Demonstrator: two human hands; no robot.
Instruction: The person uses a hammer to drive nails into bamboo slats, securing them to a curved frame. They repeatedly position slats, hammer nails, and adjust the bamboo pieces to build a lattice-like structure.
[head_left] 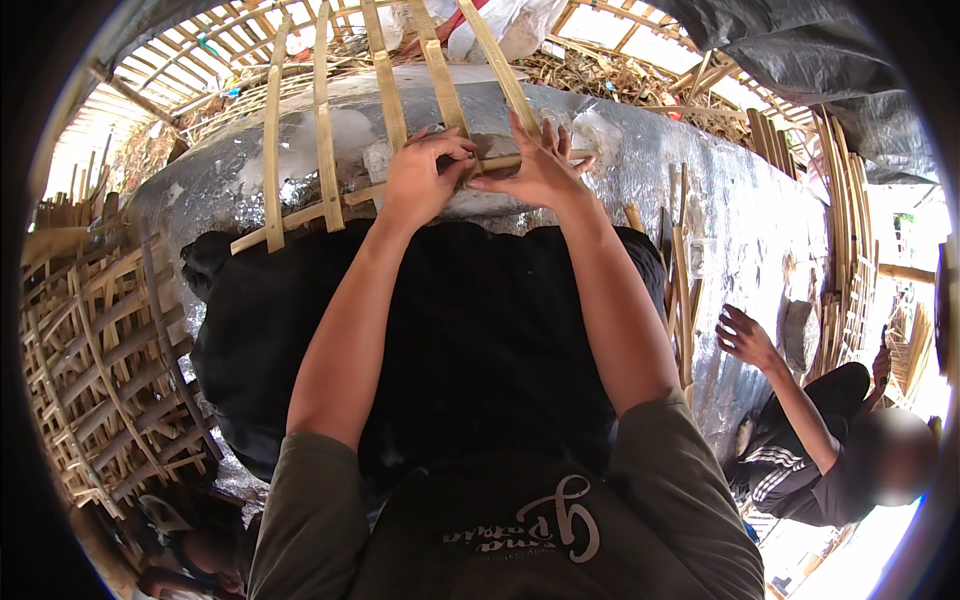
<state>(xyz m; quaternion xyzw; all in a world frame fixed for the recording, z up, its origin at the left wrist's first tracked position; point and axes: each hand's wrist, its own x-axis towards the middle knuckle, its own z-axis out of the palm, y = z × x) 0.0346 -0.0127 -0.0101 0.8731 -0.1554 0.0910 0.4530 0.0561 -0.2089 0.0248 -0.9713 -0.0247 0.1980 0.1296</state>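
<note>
Bamboo lattice (330,150) on silver mound (700,190): few slats crossed (most unwoven). Left hand (420,180) grip pinches horizontal strip (300,222); right hand (540,170) presses it, fingers spread.

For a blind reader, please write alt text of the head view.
Two bare hands, left hand and right hand, press on crossing bamboo strips over a silvery sheet. A black cloth lies below; another person sits at right.

Short olive-green sleeves end above the elbows; bare forearms; dark front with pale looping script printed on it
</note>
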